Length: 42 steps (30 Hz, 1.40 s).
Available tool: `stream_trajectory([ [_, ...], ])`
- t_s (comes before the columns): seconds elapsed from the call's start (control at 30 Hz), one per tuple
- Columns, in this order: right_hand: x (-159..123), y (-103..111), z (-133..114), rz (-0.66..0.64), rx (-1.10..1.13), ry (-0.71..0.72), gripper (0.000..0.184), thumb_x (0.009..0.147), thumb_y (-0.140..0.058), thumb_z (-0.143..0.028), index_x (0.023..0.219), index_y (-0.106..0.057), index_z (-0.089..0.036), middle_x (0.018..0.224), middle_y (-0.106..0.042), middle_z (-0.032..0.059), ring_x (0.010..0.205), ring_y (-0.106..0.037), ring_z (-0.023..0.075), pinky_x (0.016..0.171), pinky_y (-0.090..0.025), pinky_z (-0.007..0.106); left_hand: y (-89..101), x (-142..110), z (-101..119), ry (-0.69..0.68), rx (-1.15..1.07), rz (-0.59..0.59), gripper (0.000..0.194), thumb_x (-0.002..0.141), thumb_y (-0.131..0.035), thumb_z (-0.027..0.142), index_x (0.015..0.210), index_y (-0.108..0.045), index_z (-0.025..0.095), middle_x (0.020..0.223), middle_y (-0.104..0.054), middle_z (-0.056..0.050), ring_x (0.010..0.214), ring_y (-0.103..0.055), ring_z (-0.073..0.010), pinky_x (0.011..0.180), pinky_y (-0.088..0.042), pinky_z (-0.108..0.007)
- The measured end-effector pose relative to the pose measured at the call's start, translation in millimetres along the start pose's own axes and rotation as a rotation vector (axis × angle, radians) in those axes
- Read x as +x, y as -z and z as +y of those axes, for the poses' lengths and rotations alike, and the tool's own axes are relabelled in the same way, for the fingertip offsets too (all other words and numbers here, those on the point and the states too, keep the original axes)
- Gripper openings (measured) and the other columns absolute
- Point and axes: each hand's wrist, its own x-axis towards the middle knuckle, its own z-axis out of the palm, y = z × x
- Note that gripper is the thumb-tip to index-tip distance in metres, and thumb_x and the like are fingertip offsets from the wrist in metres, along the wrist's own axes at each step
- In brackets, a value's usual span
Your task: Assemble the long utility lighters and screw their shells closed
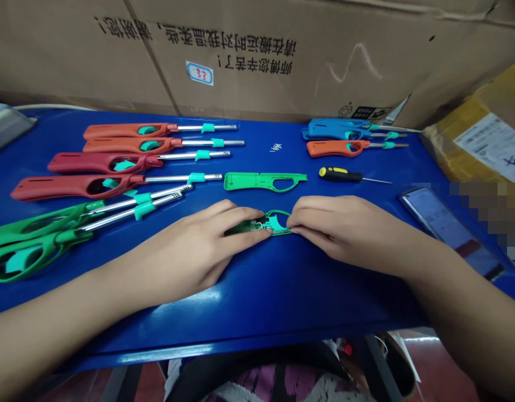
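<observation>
An opened green lighter half (pixel 278 222) with a teal trigger lies low over the blue table, between my two hands. My left hand (pixel 217 234) grips its handle end, thumb and fingers closed around the body. At the other end, the fingertips of my right hand (pixel 324 223) pinch the front of the shell, covering what sits there. Just beyond them rests the loose green shell half (pixel 261 181), hollow side up. A screwdriver (pixel 340 175) with a black and yellow handle lies to its right.
Several long-necked lighters, such as a red one (pixel 85 163) and a green one (pixel 35 251), lie at the left. Blue lighters (pixel 336 130) and an orange one (pixel 330 148) lie back right. Small screws (pixel 276 147) sit mid-table. A phone (pixel 449 229) is right; a cardboard box (pixel 249 56) stands behind.
</observation>
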Motion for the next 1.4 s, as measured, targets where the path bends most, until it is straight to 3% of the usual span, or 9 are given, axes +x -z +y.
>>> stream_trajectory([
  [0.5,-1,-4,-2,-0.012,-0.103,0.005,0.019,0.103,-0.046,-0.023,0.103,-0.066,-0.020,0.102,-0.069,0.0050,0.086,-0.067,0.0199,0.069,-0.044,0.033,2.0,-3,2,-0.048,0.091,0.000,0.054,0.094,-0.045,0.011,0.147,-0.052,0.019,0.143,-0.055,-0.016,0.118,-0.057,-0.0317,0.095,-0.058,-0.046],
  [0.77,0,-4,-4,-0.006,-0.046,-0.016,0.019,0.102,-0.048,-0.019,0.104,-0.067,-0.019,0.102,-0.069,0.0036,0.088,-0.067,0.0176,0.073,-0.045,0.030,1.9,-1,3,-0.031,0.082,-0.013,0.054,0.094,-0.047,0.010,0.146,-0.053,0.021,0.143,-0.055,-0.015,0.119,-0.056,-0.0311,0.096,-0.057,-0.048],
  [1.07,0,0,-12,-0.011,-0.173,0.007,0.018,0.099,-0.048,-0.011,0.100,-0.065,-0.018,0.096,-0.068,0.0029,0.084,-0.064,0.0191,0.066,-0.041,0.030,2.6,1,5,-0.007,0.050,-0.012,0.055,0.092,-0.048,0.008,0.146,-0.053,0.021,0.141,-0.054,-0.015,0.119,-0.054,-0.0299,0.098,-0.057,-0.046],
  [1.2,-1,1,-11,-0.007,-0.132,0.013,0.023,0.097,-0.047,-0.006,0.101,-0.066,-0.018,0.097,-0.069,0.0029,0.085,-0.064,0.0180,0.068,-0.042,0.030,1.8,2,4,-0.003,0.040,-0.016,0.056,0.092,-0.048,0.007,0.146,-0.053,0.020,0.140,-0.055,-0.015,0.119,-0.053,-0.0302,0.097,-0.057,-0.047],
  [1.4,0,2,-9,0.007,-0.147,0.017,0.021,0.101,-0.046,-0.014,0.095,-0.065,-0.019,0.091,-0.068,0.0022,0.084,-0.063,0.0178,0.069,-0.040,0.029,2.0,2,2,-0.008,-0.006,-0.005,0.057,0.092,-0.048,0.006,0.146,-0.052,0.021,0.140,-0.055,-0.014,0.120,-0.054,-0.0291,0.101,-0.055,-0.046],
])
